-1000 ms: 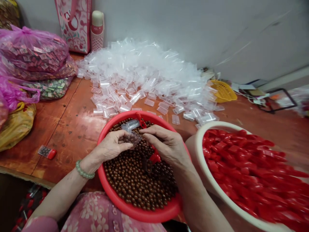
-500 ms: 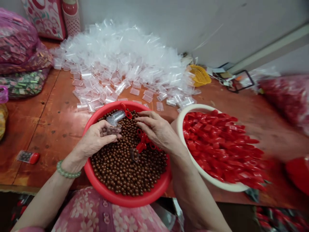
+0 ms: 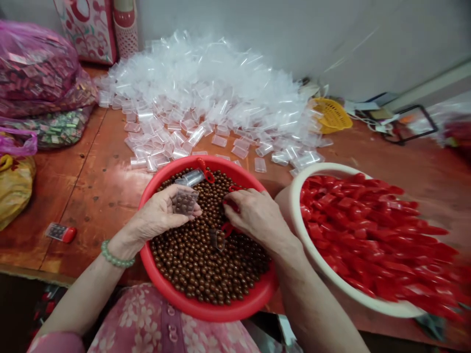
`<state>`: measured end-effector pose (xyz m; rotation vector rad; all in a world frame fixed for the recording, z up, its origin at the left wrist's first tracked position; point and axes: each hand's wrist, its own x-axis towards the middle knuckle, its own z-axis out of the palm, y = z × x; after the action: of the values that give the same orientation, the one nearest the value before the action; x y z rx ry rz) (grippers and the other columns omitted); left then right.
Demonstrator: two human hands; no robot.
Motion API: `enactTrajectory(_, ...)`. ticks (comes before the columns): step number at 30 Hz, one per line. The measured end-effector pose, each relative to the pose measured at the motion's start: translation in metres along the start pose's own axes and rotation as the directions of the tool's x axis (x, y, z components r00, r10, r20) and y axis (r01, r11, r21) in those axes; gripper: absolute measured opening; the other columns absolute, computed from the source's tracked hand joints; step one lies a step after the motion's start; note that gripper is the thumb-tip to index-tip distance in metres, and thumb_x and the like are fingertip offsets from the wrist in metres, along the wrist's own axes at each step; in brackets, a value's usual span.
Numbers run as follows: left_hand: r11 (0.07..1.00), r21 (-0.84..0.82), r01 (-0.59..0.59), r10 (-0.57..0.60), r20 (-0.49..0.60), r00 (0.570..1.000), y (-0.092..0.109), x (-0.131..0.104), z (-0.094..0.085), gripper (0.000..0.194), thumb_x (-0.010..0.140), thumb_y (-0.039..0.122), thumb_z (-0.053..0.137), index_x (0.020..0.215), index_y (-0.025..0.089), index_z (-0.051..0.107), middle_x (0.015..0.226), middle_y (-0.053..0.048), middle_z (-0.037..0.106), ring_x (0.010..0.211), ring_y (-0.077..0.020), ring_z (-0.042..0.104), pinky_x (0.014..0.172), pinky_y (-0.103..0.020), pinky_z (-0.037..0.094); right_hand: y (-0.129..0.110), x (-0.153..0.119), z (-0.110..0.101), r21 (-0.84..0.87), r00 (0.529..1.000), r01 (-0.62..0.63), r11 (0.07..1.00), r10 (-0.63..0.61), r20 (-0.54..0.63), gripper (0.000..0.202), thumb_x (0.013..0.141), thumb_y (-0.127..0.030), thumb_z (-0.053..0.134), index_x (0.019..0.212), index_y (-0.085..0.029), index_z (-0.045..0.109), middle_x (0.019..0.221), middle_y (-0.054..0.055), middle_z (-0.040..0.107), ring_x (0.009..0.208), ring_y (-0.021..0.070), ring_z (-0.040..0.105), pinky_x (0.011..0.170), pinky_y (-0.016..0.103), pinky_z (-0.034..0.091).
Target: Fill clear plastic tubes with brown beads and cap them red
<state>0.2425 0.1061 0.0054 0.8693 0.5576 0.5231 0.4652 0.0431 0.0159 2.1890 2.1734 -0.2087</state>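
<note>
left hand (image 3: 160, 211) clasped a clear, flat plastic case (image 3: 192, 196) of round brown beads (image 3: 182, 205) over the round red plastic basin (image 3: 221, 314); tilting risked spills! right hand (image 3: 257, 213) curled at red plastic pieces (image 3: 227, 229), hold unclear.

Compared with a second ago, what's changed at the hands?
The right hand has moved away from the clear case, toward the wearer, onto the red pieces in the red bowl; whether it grips one is unclear. The left hand has re-angled the case. Unchanged: left hand's hold; capped case on the table.
</note>
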Motion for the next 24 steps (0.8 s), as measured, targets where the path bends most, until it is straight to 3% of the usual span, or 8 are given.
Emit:
enactTrajectory(2,0.999,-0.038,0.004,-0.003,0.024,1.000,-0.002,0.000,-0.001,0.047,0.067,0.005,0.072,0.109,0.017,0.056,0.095,-0.004,0.071,0.093,-0.0163,0.069,0.093,-0.033,0.047,0.007,-0.004,0.001,0.188,0.988,0.045,0.981,-0.015,-0.155,0.019,0.086,-0.022,0.054,0.094,-0.014,0.069,0.085,0.011,0.072,0.082,0.0258,0.066,0.079,0.039,0.048)
enactTrajectory(5,0.998,-0.056,0.016,-0.015,0.025,1.000,-0.002,0.000,-0.002,0.046,0.066,0.005,0.072,0.109,0.016,0.057,0.096,-0.005,0.071,0.093,-0.0161,0.068,0.095,-0.034,0.046,0.014,-0.006,0.000,0.463,0.939,0.124,0.878,0.047,-0.340,0.017,0.087,-0.025,0.055,0.095,-0.018,0.069,0.088,0.008,0.071,0.081,0.0220,0.066,0.078,0.036,0.050)
enactTrajectory(8,0.997,-0.064,0.029,-0.029,0.007,1.000,-0.001,0.000,-0.002,0.045,0.065,0.006,0.074,0.106,0.015,0.058,0.095,-0.005,0.071,0.092,-0.0155,0.068,0.095,-0.033,0.046,0.013,-0.001,-0.001,0.619,0.921,0.184,0.763,0.086,-0.380,0.013,0.089,-0.024,0.055,0.092,-0.021,0.067,0.086,0.004,0.069,0.079,0.0185,0.066,0.073,0.031,0.051)
enactTrajectory(12,0.997,-0.072,0.031,-0.031,0.002,1.000,-0.001,0.000,-0.002,0.046,0.064,0.006,0.075,0.106,0.015,0.059,0.093,-0.003,0.071,0.091,-0.0159,0.069,0.093,-0.032,0.047,0.002,0.007,-0.001,0.565,0.947,0.237,0.791,-0.059,-0.315,0.014,0.092,-0.024,0.054,0.095,-0.020,0.066,0.091,0.006,0.068,0.083,0.0191,0.065,0.079,0.033,0.051)
enactTrajectory(16,0.996,-0.077,0.039,-0.040,-0.007,0.999,0.000,-0.001,-0.002,0.044,0.065,0.006,0.075,0.104,0.015,0.058,0.092,-0.003,0.071,0.089,-0.0152,0.070,0.089,-0.031,0.047,-0.007,0.007,0.000,0.403,0.980,0.197,0.894,-0.180,-0.080,0.017,0.090,-0.031,0.061,0.100,-0.018,0.066,0.097,0.008,0.068,0.092,0.0235,0.063,0.084,0.036,0.049)
enactTrajectory(19,0.995,-0.089,0.045,-0.046,-0.008,0.999,0.000,-0.001,-0.002,0.044,0.064,0.005,0.075,0.104,0.015,0.058,0.091,-0.004,0.072,0.088,-0.0155,0.070,0.088,-0.031,0.048,-0.011,0.009,0.003,0.264,0.976,0.188,0.946,-0.210,0.058,0.013,0.089,-0.027,0.062,0.096,-0.017,0.068,0.093,0.008,0.068,0.091,0.0246,0.062,0.082,0.037,0.046)
enactTrajectory(24,1.000,-0.022,0.008,-0.008,0.000,1.000,0.001,-0.003,-0.001,0.037,0.069,0.011,0.074,0.103,0.015,0.059,0.093,-0.005,0.071,0.090,-0.0149,0.068,0.090,-0.032,0.047,-0.013,0.013,0.010,0.182,0.964,0.232,0.955,-0.251,0.087,0.017,0.093,-0.026,0.056,0.083,-0.017,0.066,0.087,0.008,0.065,0.086,0.0241,0.059,0.079,0.037,0.043)
